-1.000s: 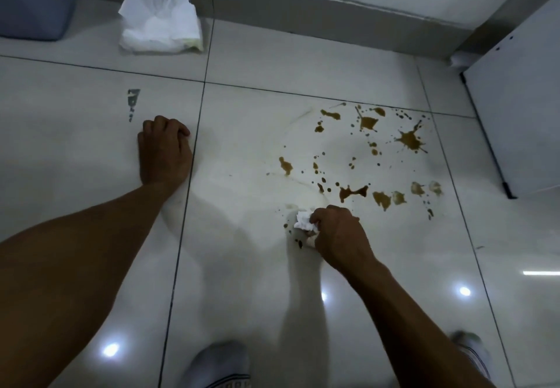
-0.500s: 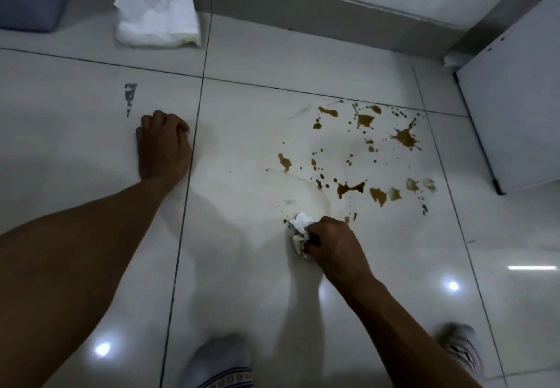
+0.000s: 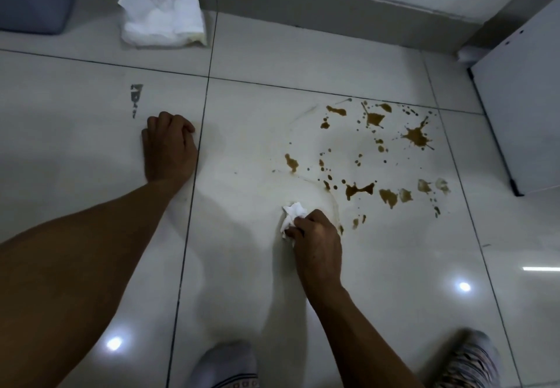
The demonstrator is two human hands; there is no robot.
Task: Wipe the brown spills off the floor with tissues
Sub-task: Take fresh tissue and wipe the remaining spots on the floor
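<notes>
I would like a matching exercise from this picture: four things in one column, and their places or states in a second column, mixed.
Things:
1. left hand
2. right hand
3. pile of tissues
4. brown spills

States or places:
A. by the far wall
B. spread on the tile, beyond the right hand
C. grips a crumpled tissue
D. fingers curled, rests on the floor

Pairs: 1-D, 2-C, 3-A, 4-B
</notes>
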